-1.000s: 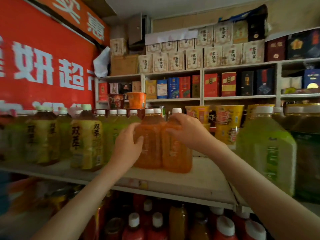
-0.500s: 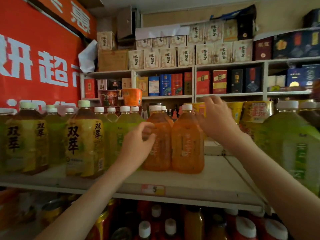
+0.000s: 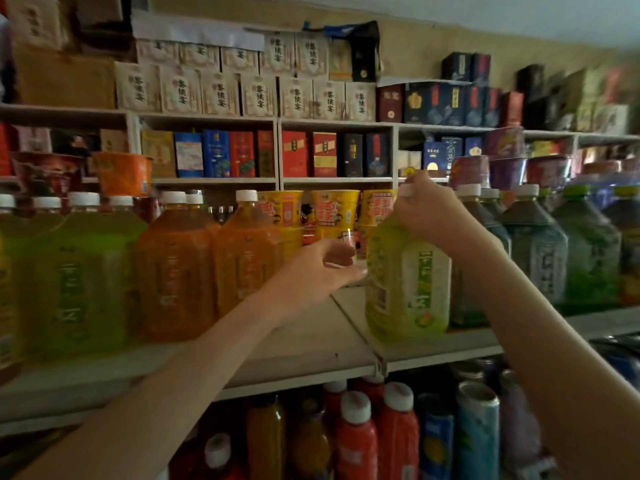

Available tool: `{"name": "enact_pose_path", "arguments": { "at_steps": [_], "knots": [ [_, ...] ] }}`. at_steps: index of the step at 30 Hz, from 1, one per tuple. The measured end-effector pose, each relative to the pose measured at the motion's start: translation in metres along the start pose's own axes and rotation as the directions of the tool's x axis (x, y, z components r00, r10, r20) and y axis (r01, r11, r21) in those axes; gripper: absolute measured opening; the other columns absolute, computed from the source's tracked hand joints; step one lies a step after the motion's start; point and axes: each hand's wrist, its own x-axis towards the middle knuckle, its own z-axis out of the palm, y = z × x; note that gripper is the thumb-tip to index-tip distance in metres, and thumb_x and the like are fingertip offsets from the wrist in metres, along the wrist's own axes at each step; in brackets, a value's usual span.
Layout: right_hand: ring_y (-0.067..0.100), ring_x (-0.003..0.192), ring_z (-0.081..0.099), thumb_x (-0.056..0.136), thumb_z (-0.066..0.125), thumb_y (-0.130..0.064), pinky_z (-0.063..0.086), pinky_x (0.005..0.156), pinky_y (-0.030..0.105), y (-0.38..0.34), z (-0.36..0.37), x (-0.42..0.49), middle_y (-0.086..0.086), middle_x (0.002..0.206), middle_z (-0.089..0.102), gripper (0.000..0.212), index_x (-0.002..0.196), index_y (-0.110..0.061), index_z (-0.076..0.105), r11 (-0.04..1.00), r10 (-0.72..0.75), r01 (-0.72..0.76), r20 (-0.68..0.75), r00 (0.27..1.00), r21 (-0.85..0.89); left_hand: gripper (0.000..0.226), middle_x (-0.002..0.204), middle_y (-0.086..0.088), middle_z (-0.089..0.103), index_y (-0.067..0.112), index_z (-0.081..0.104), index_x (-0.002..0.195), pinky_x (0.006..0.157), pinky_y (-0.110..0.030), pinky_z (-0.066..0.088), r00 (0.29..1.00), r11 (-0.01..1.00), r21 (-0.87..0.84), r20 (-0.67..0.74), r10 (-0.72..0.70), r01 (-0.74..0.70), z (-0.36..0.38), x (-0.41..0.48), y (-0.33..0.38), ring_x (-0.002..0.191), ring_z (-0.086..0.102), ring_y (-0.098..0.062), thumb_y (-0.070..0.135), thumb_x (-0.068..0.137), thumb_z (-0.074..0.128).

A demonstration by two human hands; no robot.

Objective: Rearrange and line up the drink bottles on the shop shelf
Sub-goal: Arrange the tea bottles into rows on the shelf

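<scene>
Both our hands left the orange bottles (image 3: 211,261) and moved right: our right hand (image 3: 429,216) grips the green bottle (image 3: 407,282) by its neck on the shelf (image 3: 304,344); our left hand (image 3: 320,270), loosely curled and empty, is just left of it.

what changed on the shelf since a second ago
Both grips let go of the two orange bottles and moved right. The right grip now holds the light green bottle by its neck; the left grip reaches toward it, holding nothing. The orange bottles stay side by side on the shelf.
</scene>
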Motion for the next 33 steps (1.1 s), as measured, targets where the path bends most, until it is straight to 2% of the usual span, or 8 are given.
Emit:
{"name": "enact_pose_path", "arguments": {
  "at_steps": [2,4,8,15,18,22,25,33],
  "knots": [
    [0.017,0.076,0.053,0.091,0.052,-0.024,0.041,0.054,0.021,0.004,-0.005,0.001,0.005,0.092,0.054,0.041,0.129,-0.009,0.047,0.998,-0.003,0.004,-0.019,1.0,0.066,0.028,0.102,0.019,0.063,0.033,0.058,0.108,0.07,-0.012,0.042,1.0,1.0,-0.011,0.0,0.013,-0.013,-0.001,0.0,0.002,0.09,0.058,0.008,0.038,0.083,0.069],
    [0.009,0.065,0.053,0.089,0.056,-0.025,0.04,0.048,0.015,0.004,-0.008,0.001,0.002,0.078,0.059,0.024,0.103,-0.007,0.064,0.992,-0.074,0.081,-0.078,0.994,0.097,0.028,0.102,0.019,0.063,0.032,0.059,0.108,0.072,-0.013,0.044,1.0,1.0,-0.028,-0.027,0.013,-0.014,-0.007,-0.002,0.002,0.091,0.058,0.008,0.038,0.082,0.069],
    [0.003,0.056,0.049,0.085,0.061,-0.027,0.034,0.045,0.015,-0.016,-0.003,-0.003,-0.004,0.066,0.058,0.02,0.078,-0.009,0.066,0.982,-0.158,0.168,-0.105,0.982,0.087,0.037,0.107,0.018,0.062,0.03,0.058,0.113,0.082,-0.017,0.046,0.994,1.0,-0.019,-0.109,0.017,-0.019,-0.027,-0.014,0.001,0.099,0.057,0.004,0.041,0.08,0.07],
    [0.017,0.067,0.058,0.081,0.061,-0.033,0.049,0.06,0.036,-0.086,0.017,-0.003,0.005,0.074,0.064,0.027,0.08,-0.007,0.069,0.929,-0.253,0.282,-0.146,0.956,0.238,0.033,0.11,0.023,0.059,0.039,0.056,0.109,0.079,-0.016,0.046,0.956,0.998,0.066,-0.293,0.009,0.011,-0.073,-0.051,-0.005,0.101,0.055,0.007,0.048,0.08,0.068],
    [0.015,0.066,0.057,0.081,0.064,-0.031,0.043,0.053,0.026,-0.117,0.035,-0.006,0.008,0.078,0.067,0.028,0.084,-0.004,0.071,0.896,-0.289,0.313,-0.123,0.949,0.316,0.036,0.106,0.025,0.06,0.038,0.057,0.109,0.069,-0.01,0.043,0.922,0.996,0.084,-0.387,-0.007,0.043,-0.09,-0.07,-0.01,0.093,0.055,0.015,0.053,0.077,0.066],
    [0.014,0.054,0.045,0.079,0.067,-0.025,0.036,0.049,0.024,-0.161,0.067,-0.017,0.005,0.059,0.05,0.031,0.069,0.004,0.062,0.855,-0.342,0.31,0.001,0.94,0.415,0.05,0.102,0.027,0.056,0.038,0.048,0.109,0.067,-0.013,0.04,0.875,0.992,0.038,-0.477,-0.085,0.117,-0.112,-0.092,-0.014,0.091,0.052,0.013,0.062,0.069,0.068],
    [0.009,0.044,0.035,0.076,0.066,-0.02,0.027,0.037,0.017,-0.193,0.089,-0.025,-0.002,0.051,0.038,0.029,0.058,-0.005,0.049,0.828,-0.372,0.322,0.022,0.928,0.459,0.066,0.104,0.025,0.055,0.037,0.045,0.115,0.065,-0.016,0.04,0.827,0.988,-0.003,-0.546,-0.133,0.156,-0.129,-0.105,-0.017,0.091,0.052,0.01,0.067,0.062,0.069],
    [0.014,0.059,0.052,0.078,0.07,-0.03,0.037,0.046,0.022,-0.242,0.137,-0.036,0.001,0.065,0.054,0.028,0.075,-0.003,0.063,0.747,-0.405,0.331,0.0,0.914,0.576,0.063,0.094,0.032,0.052,0.043,0.041,0.115,0.063,-0.016,0.037,0.726,0.965,0.067,-0.673,-0.143,0.253,-0.168,-0.127,-0.036,0.082,0.05,0.014,0.069,0.064,0.067]
  ]
}}
